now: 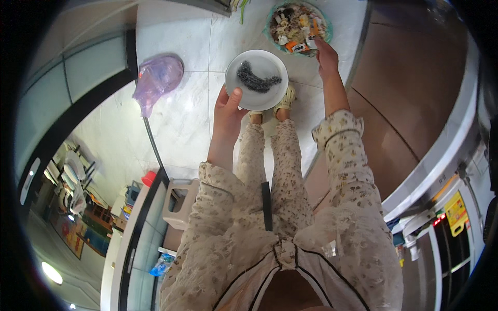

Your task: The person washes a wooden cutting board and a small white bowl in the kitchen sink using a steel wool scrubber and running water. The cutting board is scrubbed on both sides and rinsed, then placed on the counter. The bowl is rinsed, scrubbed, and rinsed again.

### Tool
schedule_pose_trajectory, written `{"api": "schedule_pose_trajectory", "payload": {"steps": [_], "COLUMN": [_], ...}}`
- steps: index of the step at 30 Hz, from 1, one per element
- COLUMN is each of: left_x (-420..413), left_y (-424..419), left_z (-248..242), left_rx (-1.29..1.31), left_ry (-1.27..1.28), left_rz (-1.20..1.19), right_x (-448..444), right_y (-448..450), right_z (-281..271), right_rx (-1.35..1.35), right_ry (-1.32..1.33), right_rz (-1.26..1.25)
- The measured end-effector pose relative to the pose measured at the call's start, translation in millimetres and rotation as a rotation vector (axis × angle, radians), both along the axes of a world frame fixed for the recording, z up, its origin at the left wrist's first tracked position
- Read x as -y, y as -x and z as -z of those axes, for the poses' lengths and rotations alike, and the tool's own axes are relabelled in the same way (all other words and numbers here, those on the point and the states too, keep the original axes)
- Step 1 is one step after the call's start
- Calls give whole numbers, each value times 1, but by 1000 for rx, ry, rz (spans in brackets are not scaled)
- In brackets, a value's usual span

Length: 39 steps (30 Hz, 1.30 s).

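My left hand (230,104) grips the near-left rim of a round white dish (255,102), thumb on top. Inside it lies a curved, dark, wiry clump (255,79); what it is made of I cannot tell for sure. My right hand (328,58) reaches over a waste bin lined with a green plastic bag (330,33). Its fingertips appear to pinch an orange-and-white wrapper (312,39) at the bin's near right side. Mixed refuse (293,25) fills the bin, with another orange packet (296,47) near the front edge.
A tied purple plastic bag (161,77) rests on the tiled floor (186,128) by the sliding door frame (131,50). A beige plastic stool (179,217) stands at my left. Brown cabinet fronts (404,97) line the right under a pale counter edge (439,167). My feet wear clogs (287,99).
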<state>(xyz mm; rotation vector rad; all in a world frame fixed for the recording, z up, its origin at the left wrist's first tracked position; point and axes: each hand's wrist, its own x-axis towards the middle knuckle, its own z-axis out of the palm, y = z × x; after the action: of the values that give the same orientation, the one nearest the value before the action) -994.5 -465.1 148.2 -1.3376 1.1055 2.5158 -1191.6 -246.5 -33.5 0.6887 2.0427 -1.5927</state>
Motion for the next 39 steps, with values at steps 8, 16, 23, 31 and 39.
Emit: {"api": "schedule_pose_trajectory", "payload": {"steps": [8,16,23,31,39], "left_x": [-50,-175,-346,-531,-618], "left_y": [40,111,170,234,272], "left_z": [-100,-237,-300,-269,-203], "left_rx": [-167,-445,-384,-291,-297], "left_ry": [-42,-234,-386,-338,-118], "left_rz": [276,617,917,1164,1481], "right_x": [-32,-124,-278,-450,-518], "right_y": [-74,-70,-57,-24,-11], "right_z": [-325,-498,-550,-485,-398], "right_rx": [-734,-732,-671,-520,-189], "right_ry": [-164,-666,-621,-828,-1195], "right_rz": [-632,-657,-362,-123,-88]}}
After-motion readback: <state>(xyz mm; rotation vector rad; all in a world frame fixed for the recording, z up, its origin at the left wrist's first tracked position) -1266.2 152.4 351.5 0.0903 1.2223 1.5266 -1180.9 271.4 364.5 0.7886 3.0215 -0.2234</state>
